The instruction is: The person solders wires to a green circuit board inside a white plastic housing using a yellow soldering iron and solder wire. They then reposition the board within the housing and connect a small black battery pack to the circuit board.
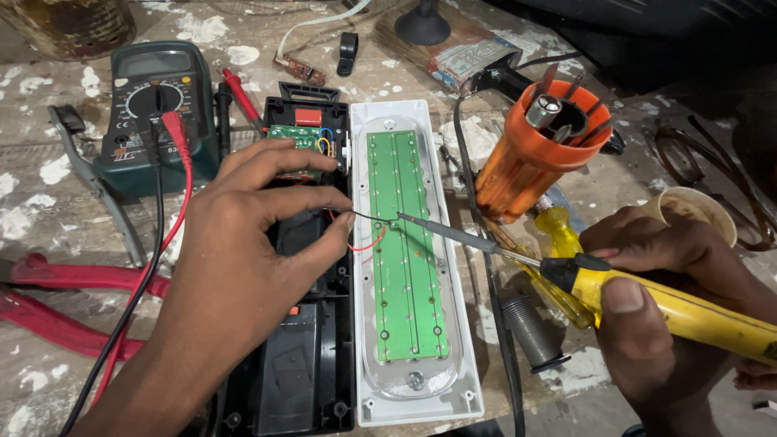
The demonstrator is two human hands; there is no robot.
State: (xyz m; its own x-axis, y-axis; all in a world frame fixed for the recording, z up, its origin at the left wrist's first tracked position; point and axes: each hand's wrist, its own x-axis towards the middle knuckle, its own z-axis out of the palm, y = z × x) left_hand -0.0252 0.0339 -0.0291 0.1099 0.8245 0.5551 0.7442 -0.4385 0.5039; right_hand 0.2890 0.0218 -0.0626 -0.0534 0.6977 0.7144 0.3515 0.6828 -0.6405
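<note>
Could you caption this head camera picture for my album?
Left hand pinches a black wire against a green circuit board; right hand holds a yellow soldering iron.

the light on my bench is bright and even, a touch warm, falling from above and slightly in front of me. my left hand (243,243) throws a soft shadow over the black case (299,356) beneath it. the white tray (421,400) and its clear cover catch a mild glare near the bottom edge. the green board (405,267) is sharp, every solder dot readable. my right hand (655,307) sits darker, and the top right corner sinks almost to black. the far bench edges bend slightly outward.
</note>
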